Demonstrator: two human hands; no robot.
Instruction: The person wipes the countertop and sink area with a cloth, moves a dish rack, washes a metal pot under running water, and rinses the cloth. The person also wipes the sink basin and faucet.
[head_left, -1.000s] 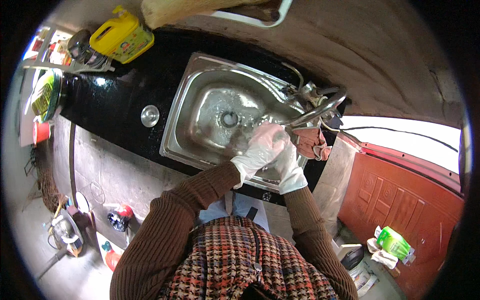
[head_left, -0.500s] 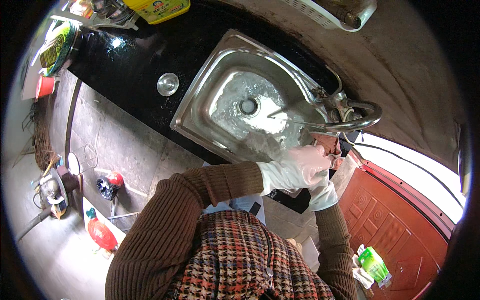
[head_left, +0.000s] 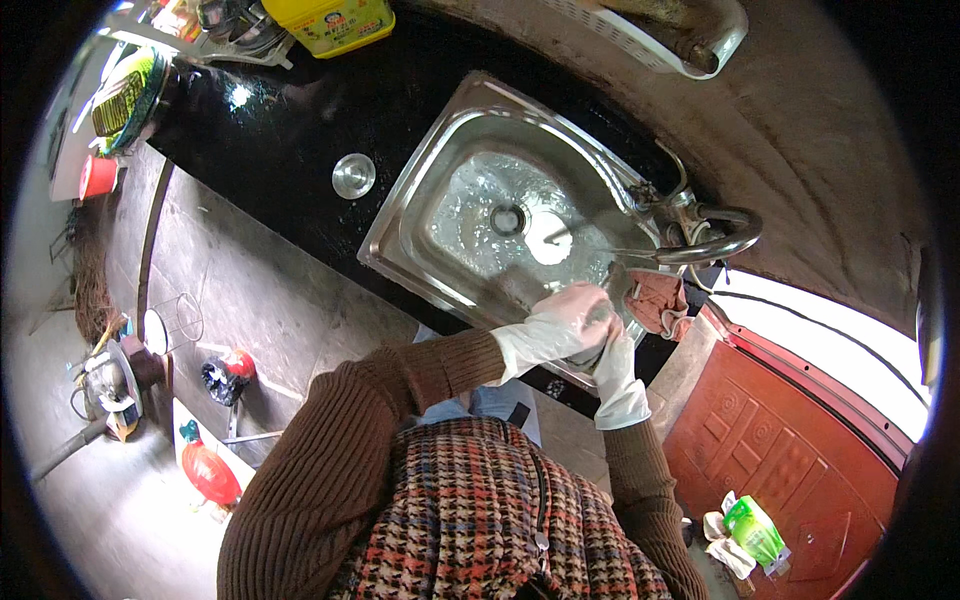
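Observation:
Both my hands wear white gloves and meet over the near right corner of the steel sink [head_left: 405, 205]. My left hand [head_left: 572, 318], coming in from the left, has its fingers bent and pressed against the right. Closed beside it is my right hand [head_left: 617, 368]. Whatever lies between them is mostly hidden; a greyish patch shows there that I cannot make out. A pinkish-brown cloth [head_left: 656, 302] lies at the sink's right corner, just beyond my fingers. Above it arches the curved metal faucet [head_left: 735, 238]. Shallow water glints around the drain [head_left: 508, 220].
A clear glass [head_left: 353, 176] stands on the black counter [head_left: 270, 150], left of the sink. Further back are a yellow tub [head_left: 335, 25] and a rack of metal ware [head_left: 240, 30]. A white perforated basket [head_left: 690, 60] is at the far right. A red panelled door [head_left: 780, 430] stands at right.
My hands have moved left and slightly nearer, away from the cloth, which now shows more fully. They remain together. The whole view has shifted slightly.

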